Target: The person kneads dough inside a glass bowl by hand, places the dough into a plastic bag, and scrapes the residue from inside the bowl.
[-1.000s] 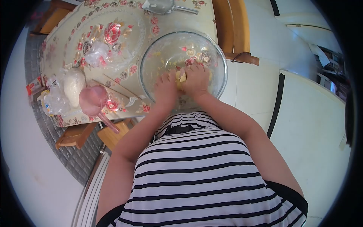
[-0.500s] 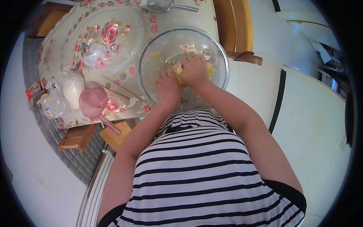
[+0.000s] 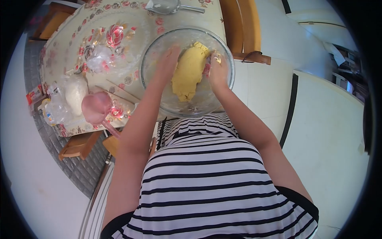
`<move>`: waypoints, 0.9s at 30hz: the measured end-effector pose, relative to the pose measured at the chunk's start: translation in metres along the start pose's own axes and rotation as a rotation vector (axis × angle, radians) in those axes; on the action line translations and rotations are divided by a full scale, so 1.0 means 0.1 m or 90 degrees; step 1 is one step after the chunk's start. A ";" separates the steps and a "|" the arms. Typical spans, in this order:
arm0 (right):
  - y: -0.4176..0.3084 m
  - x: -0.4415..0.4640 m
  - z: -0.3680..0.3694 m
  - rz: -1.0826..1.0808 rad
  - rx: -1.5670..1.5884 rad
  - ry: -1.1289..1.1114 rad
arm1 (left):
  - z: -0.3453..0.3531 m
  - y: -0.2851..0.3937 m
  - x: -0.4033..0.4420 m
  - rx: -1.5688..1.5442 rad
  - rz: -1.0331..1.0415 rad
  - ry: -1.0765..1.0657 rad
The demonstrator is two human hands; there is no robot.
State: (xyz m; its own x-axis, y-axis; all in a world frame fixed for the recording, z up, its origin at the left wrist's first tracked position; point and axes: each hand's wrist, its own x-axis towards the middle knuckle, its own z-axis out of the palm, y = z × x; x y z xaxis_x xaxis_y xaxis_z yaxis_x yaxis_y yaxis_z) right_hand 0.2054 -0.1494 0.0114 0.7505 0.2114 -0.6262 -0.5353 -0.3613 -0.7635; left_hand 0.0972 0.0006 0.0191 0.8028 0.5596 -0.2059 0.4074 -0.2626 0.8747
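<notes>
A long lump of yellow dough lies in a large clear glass bowl at the table's edge, right in front of me. Its surface looks rough, with cracked, crumbly ends. My left hand is inside the bowl along the dough's left side, fingers stretched out and slightly blurred. On the other side my right hand is open, with bits of dough stuck to its fingers. A gap shows between the right hand and the dough; whether the left hand touches it I cannot tell.
Left of the bowl lie a pink ladle-like scoop, chopsticks and a bagged pale lump. A crumpled plastic bag rests on the flowered tablecloth. A metal scoop lies at the far side. A wooden chair stands to the right.
Both hands have come off the dough and spread to either side of it. The dough, earlier mostly covered by the hands, now shows as one long lump. The view has shifted slightly.
</notes>
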 end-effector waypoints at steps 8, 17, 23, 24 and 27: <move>0.31 0.50 0.17 -0.037 0.144 0.023 | 0.15 0.40 0.21 -0.172 -0.109 -0.086; -0.44 0.28 0.23 -0.035 -0.381 -0.099 | 0.17 0.18 0.20 -0.203 -0.204 -0.091; -0.49 0.15 0.29 -0.092 -0.383 -0.209 | 0.15 0.10 0.05 -0.056 -0.019 -0.049; -0.48 0.23 0.27 -0.049 -0.318 -0.245 | 0.18 -0.03 0.04 -0.114 -0.047 -0.051; -0.28 0.55 0.25 -0.176 -0.399 -0.393 | -0.03 0.06 -0.08 -0.035 -0.028 -0.108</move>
State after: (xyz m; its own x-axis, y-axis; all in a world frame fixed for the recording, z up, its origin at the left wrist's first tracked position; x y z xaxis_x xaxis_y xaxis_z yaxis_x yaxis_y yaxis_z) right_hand 0.2515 -0.1047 -0.0057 0.3843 0.7457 -0.5443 0.0754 -0.6129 -0.7865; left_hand 0.0914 -0.0032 0.0276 0.8487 0.4280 -0.3107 0.4223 -0.1948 0.8853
